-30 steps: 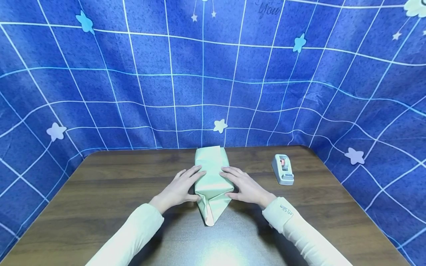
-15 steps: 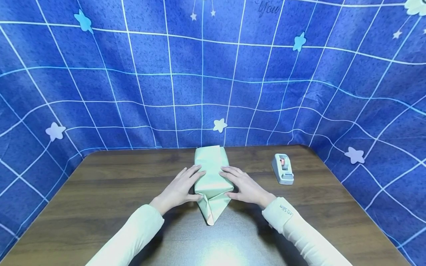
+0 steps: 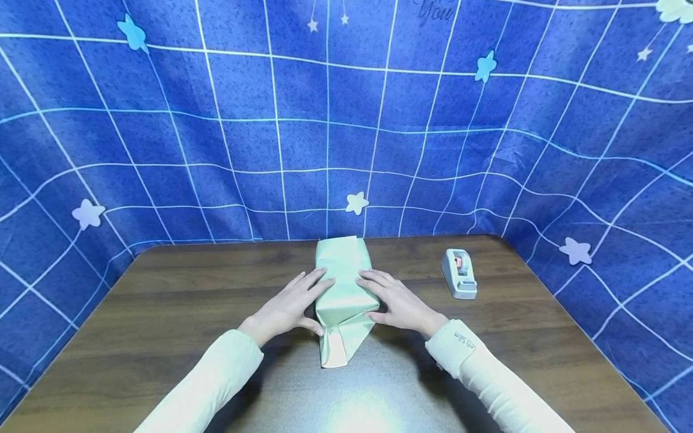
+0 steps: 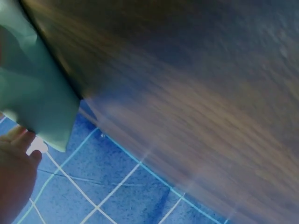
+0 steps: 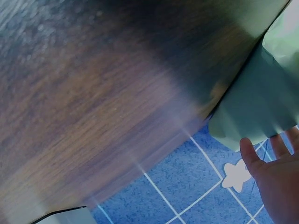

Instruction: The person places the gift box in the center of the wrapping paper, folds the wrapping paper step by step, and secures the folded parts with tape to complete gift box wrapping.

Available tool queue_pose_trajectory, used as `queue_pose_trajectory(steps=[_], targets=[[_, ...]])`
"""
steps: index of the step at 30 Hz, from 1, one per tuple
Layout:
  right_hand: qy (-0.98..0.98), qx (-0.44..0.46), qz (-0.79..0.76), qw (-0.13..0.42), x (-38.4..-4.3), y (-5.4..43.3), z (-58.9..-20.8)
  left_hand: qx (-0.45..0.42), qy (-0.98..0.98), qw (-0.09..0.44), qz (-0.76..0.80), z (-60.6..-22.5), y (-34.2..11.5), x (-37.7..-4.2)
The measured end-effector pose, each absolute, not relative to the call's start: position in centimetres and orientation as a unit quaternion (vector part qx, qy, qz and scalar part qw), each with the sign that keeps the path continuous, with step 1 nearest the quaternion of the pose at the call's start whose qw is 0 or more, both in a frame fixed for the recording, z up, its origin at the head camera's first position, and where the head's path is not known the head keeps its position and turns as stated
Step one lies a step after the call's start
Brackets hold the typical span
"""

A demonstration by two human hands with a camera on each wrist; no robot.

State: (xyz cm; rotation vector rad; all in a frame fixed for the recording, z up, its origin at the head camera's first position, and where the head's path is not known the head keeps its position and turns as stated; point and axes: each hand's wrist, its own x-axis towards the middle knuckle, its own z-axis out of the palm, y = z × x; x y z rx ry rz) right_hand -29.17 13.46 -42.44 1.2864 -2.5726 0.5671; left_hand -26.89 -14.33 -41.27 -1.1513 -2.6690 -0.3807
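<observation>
A box-shaped package wrapped in pale green paper (image 3: 346, 270) lies lengthwise on the table, its folded paper flap (image 3: 335, 352) pointing towards me. My left hand (image 3: 287, 307) rests along the package's left side, fingertips on its top edge and thumb beside the flap's base. On the opposite side, my right hand (image 3: 397, 304) touches the top edge with spread fingers, its thumb near the front corner. Both wrist views show the package's green side wall (image 4: 37, 88) with fingers at its upper edge. The underside of the package is hidden.
A light blue tape dispenser (image 3: 459, 275) with a pinkish roll stands to the right of the package. Behind the dark wooden table (image 3: 206, 276) hangs a blue curtain (image 3: 303, 144) with a white grid and stars.
My left thumb has slid slightly down and off the flap's fold. The flap's left part has opened out, so its tip is now wider. The right hand stays put.
</observation>
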Motion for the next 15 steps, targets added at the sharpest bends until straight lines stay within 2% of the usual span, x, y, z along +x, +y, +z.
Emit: queue_pose_trajectory(steps=[15], targets=[[-0.873,0.436,0.192,0.105,-29.1,13.4,-42.4,-0.482,-0.848,0.202,-0.085,-40.3,-14.3,-25.4]])
